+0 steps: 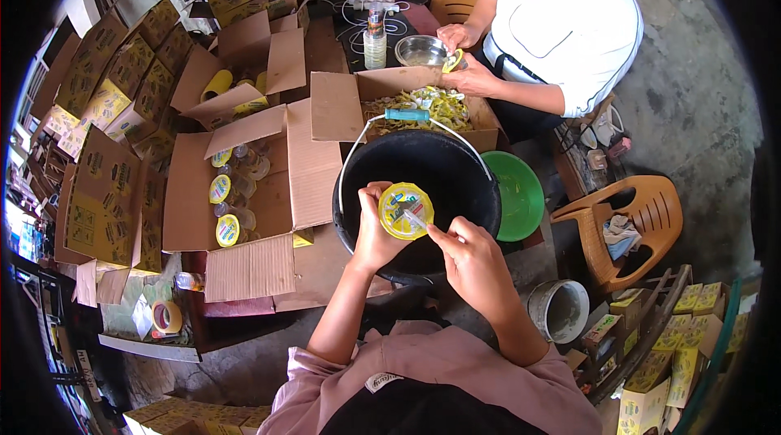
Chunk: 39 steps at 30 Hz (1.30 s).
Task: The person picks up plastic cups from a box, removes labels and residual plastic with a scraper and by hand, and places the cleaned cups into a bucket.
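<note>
My left hand grips a round yellow-lidded jar over a black bucket. My right hand pinches a strip of clear seal at the lid's right side. The bucket has a wire handle with a blue grip. Across the bucket a person in a white top sits, their hands holding a small yellow lid next to a metal bowl.
An open carton at my left holds several yellow-lidded jars. A carton of yellow labels lies beyond the bucket. A green basin, brown plastic chair, small grey pail, tape roll and stacked cartons surround me.
</note>
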Tool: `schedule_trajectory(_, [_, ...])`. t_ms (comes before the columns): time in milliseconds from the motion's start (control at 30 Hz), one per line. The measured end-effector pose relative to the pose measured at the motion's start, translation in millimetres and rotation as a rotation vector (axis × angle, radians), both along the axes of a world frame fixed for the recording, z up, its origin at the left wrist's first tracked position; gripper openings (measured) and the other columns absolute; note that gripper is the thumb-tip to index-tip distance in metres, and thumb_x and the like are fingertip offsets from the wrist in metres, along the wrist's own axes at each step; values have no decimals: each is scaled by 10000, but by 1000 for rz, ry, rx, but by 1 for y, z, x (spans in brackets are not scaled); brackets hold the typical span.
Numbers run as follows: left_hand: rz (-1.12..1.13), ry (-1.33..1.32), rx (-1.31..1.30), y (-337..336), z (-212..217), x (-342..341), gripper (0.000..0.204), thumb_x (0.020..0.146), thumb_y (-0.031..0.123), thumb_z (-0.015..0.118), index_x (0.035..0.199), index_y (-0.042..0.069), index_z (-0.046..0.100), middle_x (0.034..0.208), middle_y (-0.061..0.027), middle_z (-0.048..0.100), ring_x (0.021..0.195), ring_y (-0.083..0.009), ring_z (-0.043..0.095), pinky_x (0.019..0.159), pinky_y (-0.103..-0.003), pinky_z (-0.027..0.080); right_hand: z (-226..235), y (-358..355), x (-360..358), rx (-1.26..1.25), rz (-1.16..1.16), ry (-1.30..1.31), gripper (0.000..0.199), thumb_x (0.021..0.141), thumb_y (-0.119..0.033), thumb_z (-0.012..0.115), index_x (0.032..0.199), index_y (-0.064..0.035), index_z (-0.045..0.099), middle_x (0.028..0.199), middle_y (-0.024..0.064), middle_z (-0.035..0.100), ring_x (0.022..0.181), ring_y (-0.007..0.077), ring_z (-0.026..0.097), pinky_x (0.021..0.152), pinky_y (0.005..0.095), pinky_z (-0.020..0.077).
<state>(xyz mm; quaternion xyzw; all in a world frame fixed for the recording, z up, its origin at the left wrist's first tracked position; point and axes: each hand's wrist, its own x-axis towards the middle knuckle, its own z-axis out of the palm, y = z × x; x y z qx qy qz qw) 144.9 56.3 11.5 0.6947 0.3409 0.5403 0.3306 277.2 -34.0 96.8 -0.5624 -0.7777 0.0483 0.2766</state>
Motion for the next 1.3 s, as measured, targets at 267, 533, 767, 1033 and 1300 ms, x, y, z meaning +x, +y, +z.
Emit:
schedule_trajectory(267, [20,0,16,1,-2,0,746,475,68,828,946,44,249,984,-160,418,897,-228,496,777,-306,434,-2,2,-1,16,-5,15,278,688,45,577,953,-27,618,681,86,434,585,230,486,568,318,412])
schedule_trajectory(533, [29,-25,-8,0,-1,0,741,480,39,818,942,45,238,982,-145,383,909,-227,477,794,-306,423,3,-17,43,15,-85,351,268,721,41,581,979,-27,612,678,92,536,564,167,504,507,261,394])
schedule_trajectory(767, [72,-47,-29,-1,-8,2,745,452,-19,784,987,59,272,1033,-143,385,978,-235,448,877,-331,373,-110,-15,163,36,-506,862,344,774,-6,568,1114,-4,518,698,20,538,604,80,494,546,206,394])
schedule_trajectory(1033, [95,-6,-24,1,-12,2,714,497,-3,779,1021,40,295,1026,-111,416,956,-195,474,856,-306,390,-230,34,208,-355,-437,2322,99,794,-45,565,863,-20,498,685,42,464,608,141,419,598,269,384])
schedule_trajectory(1300, [106,50,-50,-1,-5,2,735,481,5,794,1017,33,291,1011,-122,407,953,-209,470,840,-306,403,-227,63,198,-302,-593,2633,119,778,-8,574,871,25,507,751,78,505,666,160,451,651,289,408])
